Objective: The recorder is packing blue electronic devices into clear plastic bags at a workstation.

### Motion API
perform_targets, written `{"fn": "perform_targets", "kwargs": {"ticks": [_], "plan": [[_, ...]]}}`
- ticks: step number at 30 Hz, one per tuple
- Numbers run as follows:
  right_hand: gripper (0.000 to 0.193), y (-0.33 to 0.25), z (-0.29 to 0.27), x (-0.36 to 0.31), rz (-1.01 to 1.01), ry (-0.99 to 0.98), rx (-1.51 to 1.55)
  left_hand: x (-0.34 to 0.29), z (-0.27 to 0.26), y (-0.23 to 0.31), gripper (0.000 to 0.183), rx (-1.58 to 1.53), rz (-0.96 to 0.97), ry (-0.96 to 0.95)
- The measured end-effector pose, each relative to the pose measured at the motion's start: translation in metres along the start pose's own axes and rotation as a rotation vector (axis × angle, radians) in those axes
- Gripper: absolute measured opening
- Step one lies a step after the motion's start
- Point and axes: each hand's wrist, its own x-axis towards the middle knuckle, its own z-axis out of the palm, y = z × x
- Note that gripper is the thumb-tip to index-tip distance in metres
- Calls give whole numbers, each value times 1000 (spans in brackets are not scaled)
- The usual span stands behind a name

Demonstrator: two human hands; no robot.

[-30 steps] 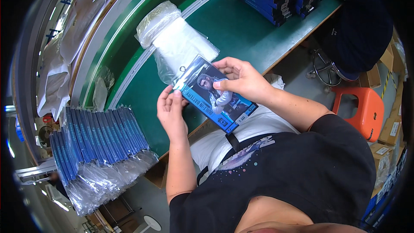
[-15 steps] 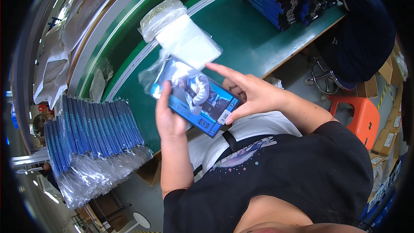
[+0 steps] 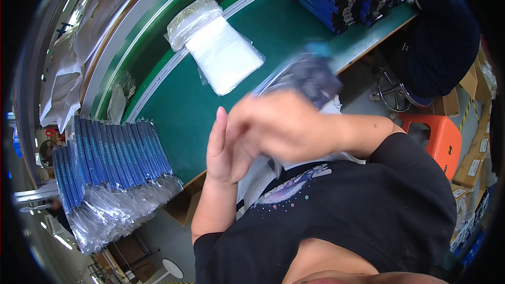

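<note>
A flat blue-and-dark box [image 3: 310,76] in a clear plastic bag hangs over the near edge of the green table, smeared by motion. In front of its lower left end is my right hand [image 3: 289,126], blurred, with its fingers curled in and apparently closed on the bagged box; the exact grip is hidden. My left hand [image 3: 223,152] is close by on the left, thumb stretched up and apart, its other fingers partly covered by my right hand. Beyond my hands, a stack of clear plastic bags [image 3: 223,55] lies flat on the table.
Bagged blue boxes [image 3: 113,152] stand in a row at the left end of the green table [image 3: 173,110]. Tall stacks of blue boxes [image 3: 336,0] rise at the back right. On the right are an orange stool [image 3: 444,144], a person in dark clothing [image 3: 447,37] and cardboard cartons [image 3: 473,165].
The bagged box has swung right and away from my left hand, and its picture side no longer shows clearly. My right hand has crossed left in front of it, beside my left hand.
</note>
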Motion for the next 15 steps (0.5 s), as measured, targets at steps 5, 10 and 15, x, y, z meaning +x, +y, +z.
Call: {"fn": "perform_targets", "kwargs": {"ticks": [5, 10, 15], "plan": [[28, 8, 20, -14, 4, -78, 52, -7, -26, 8, 39, 387, 86, 257], [25, 34, -26, -15, 137, 429, -520, -24, -15, 26, 58, 558, 269, 440], [10, 47, -38, -11, 360, 214, -50, -53, 10, 46, 54, 1036, 499, 586]]}}
